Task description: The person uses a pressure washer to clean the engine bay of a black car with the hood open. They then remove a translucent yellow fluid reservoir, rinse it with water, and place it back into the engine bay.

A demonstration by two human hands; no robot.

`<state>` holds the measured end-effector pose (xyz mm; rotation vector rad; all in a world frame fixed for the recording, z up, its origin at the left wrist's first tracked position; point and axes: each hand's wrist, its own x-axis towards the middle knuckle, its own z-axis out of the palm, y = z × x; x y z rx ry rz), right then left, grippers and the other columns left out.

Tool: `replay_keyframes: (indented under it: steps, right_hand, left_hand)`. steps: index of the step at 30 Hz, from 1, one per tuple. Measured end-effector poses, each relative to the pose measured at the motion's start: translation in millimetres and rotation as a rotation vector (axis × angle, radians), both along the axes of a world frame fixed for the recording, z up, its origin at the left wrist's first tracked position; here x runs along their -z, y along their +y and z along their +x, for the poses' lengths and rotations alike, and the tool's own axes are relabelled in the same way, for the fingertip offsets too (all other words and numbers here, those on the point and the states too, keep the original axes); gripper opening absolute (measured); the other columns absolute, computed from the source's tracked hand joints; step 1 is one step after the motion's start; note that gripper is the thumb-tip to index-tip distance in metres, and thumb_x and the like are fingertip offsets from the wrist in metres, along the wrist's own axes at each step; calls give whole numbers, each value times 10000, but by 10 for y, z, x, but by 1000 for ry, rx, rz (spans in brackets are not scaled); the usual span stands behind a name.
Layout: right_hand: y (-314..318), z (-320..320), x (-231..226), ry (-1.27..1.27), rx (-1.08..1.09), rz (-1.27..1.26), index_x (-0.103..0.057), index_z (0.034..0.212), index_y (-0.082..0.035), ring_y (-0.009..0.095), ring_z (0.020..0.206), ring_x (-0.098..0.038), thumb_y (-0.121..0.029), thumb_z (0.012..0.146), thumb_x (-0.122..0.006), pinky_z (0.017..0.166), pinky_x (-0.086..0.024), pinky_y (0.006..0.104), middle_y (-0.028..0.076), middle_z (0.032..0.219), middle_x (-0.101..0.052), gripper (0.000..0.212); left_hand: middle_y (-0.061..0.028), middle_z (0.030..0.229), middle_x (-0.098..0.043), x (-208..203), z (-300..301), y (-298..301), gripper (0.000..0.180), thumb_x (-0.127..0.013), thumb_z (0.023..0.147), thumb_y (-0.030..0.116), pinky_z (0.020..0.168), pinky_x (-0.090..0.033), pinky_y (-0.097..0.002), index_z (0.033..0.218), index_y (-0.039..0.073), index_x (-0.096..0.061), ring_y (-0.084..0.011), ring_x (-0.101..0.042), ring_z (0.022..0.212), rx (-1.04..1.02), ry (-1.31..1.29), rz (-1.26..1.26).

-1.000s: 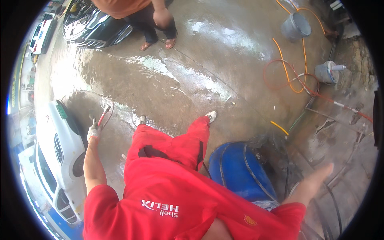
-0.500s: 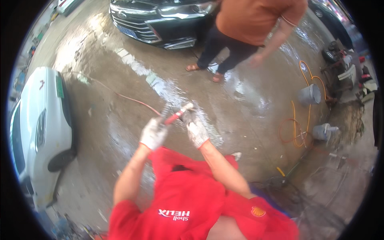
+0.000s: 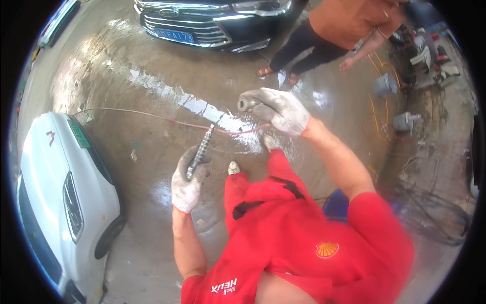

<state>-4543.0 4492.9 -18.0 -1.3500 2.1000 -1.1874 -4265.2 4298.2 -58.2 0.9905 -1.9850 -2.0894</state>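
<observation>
My left hand (image 3: 186,183), in a white glove with grey fingers, is closed around a slim ribbed silver metal rod (image 3: 200,152). The rod tilts up and away, its tip free above the floor. My right hand (image 3: 284,112), in a like glove, is raised at centre right, its fingers curled around a grey cylindrical piece (image 3: 245,104) with a round hollow end. Most of that piece is hidden by the fingers. A thin reddish hose (image 3: 172,120) crosses from the left toward my right hand; whether it joins the hand or passes beneath, I cannot tell.
A white car (image 3: 55,167) stands at left, a dark car (image 3: 212,25) ahead. A person in an orange top (image 3: 336,25) stands ahead right. Buckets (image 3: 385,85) and yellow hose (image 3: 375,119) lie at right. Water wets the concrete floor (image 3: 152,147).
My hands, close together at a red-and-silver tool before, are now apart. The right has risen to the right; the left shows the ribbed rod. The view has shifted, and the person ahead appears farther right.
</observation>
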Motion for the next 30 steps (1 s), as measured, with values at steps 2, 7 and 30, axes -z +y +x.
replay_keyframes:
  steps: [2, 7, 30]
  right_hand:
    - [-174, 145, -61, 9, -73, 93, -701, 1339, -116, 252, 860, -775, -317, 1072, -631, 827, -616, 384, 91, 1152, -766, 342]
    - [-541, 384, -128, 141, -165, 52, -740, 1299, -167, 238, 826, -786, -479, 1056, -652, 749, -622, 359, 83, 1085, -790, 405]
    - [-2870, 730, 268, -211, 141, 38, -785, 1032, -40, 448, 969, -744, -519, 970, -672, 842, -589, 530, 248, 990, -777, 496]
  left_hand:
    - [-134, 1193, -760, -187, 128, -255, 584, -656, 975, 120, 744, -558, -271, 1528, -20, -533, -127, -712, 885, 78, 55, -12]
    - [-161, 1120, -753, -413, 263, -744, 588, -661, 953, 141, 713, -555, -286, 1492, -66, -553, -143, -699, 832, 193, 156, -43]
    - [-66, 827, -722, -929, -1682, -4117, 268, -649, 1068, 221, 560, -481, -310, 1159, -13, -743, -138, -605, 611, 1288, -288, -261]
